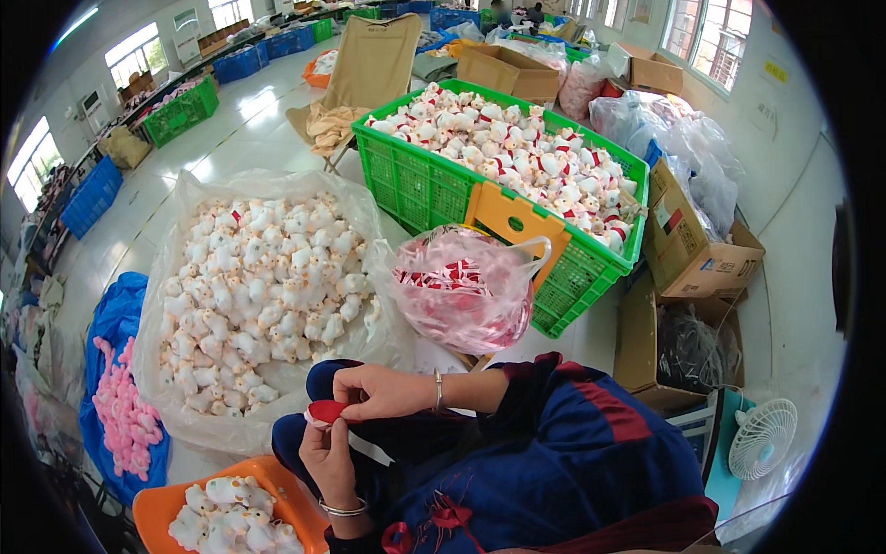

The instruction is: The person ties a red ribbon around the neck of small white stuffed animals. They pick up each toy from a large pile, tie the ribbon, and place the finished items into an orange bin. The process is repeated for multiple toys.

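Well left of the grip, pink toys (125,415) are spread on a blue sheet (120,300); below left, white toys (226,517) are held in an orange tub (301,506); above left, a white heap (263,286) is gathered in plastic (189,194). The red piece (325,412) is pinched in closed fingertips by left hand (330,459) and right hand (386,390). Above right, a pink bag (461,314) is backed by a green crate (406,185).

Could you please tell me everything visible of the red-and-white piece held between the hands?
The red-and-white piece is small, with a rounded red upper face and white along its lower left. It looks like soft fabric; finer detail is too small to tell. The left hand pinches it from below, the right hand from the right, partly covering it, near a navy-clad leg.
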The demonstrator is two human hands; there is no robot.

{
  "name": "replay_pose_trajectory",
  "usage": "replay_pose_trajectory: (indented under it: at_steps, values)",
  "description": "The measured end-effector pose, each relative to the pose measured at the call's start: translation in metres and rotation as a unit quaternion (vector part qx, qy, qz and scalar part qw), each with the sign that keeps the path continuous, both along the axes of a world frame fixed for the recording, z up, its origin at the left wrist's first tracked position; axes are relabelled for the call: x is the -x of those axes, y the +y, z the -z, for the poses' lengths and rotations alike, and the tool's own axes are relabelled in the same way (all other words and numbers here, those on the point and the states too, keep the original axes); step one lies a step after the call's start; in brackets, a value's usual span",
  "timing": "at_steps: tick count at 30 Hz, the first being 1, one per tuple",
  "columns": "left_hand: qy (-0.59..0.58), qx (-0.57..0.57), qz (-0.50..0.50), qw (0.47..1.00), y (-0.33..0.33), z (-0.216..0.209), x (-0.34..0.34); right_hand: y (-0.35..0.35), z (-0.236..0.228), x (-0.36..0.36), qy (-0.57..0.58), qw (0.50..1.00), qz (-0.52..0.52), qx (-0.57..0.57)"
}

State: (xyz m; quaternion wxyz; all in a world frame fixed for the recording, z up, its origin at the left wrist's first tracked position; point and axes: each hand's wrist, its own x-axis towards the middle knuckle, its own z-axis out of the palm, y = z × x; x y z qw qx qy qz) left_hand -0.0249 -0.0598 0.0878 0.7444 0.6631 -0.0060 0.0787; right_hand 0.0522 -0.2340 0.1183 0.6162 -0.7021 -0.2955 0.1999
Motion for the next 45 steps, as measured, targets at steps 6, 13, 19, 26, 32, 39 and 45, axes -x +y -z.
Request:
replay_pose_trajectory:
  at_steps: [6,13,19,26,32,39,45]
  values:
    - [-0.012,-0.027,0.017,0.999,0.01,0.004,-0.001,0.002,0.003,0.0,0.052,0.996,-0.064,-0.033]
    - [0.001,0.026,0.023,0.999,0.01,-0.003,0.002,0.004,0.001,0.0,0.093,0.991,-0.091,-0.015]
    - [-0.001,-0.003,0.017,1.0,0.017,-0.003,0.003,0.003,0.001,-0.002,0.072,0.992,-0.104,-0.02]
    - [-0.003,0.026,0.031,0.999,0.016,-0.005,0.003,0.008,-0.01,0.005,0.156,0.979,-0.118,-0.066]
    - [0.008,0.01,0.017,1.0,0.016,-0.009,0.002,0.009,0.011,0.005,0.094,0.99,-0.047,-0.096]
    - [0.03,-0.085,0.002,0.996,0.021,-0.006,0.004,0.011,0.0,0.004,0.158,0.98,-0.058,-0.105]
    - [0.044,-0.025,-0.015,0.999,0.016,-0.004,-0.011,0.003,0.015,-0.008,0.161,0.983,0.036,-0.079]
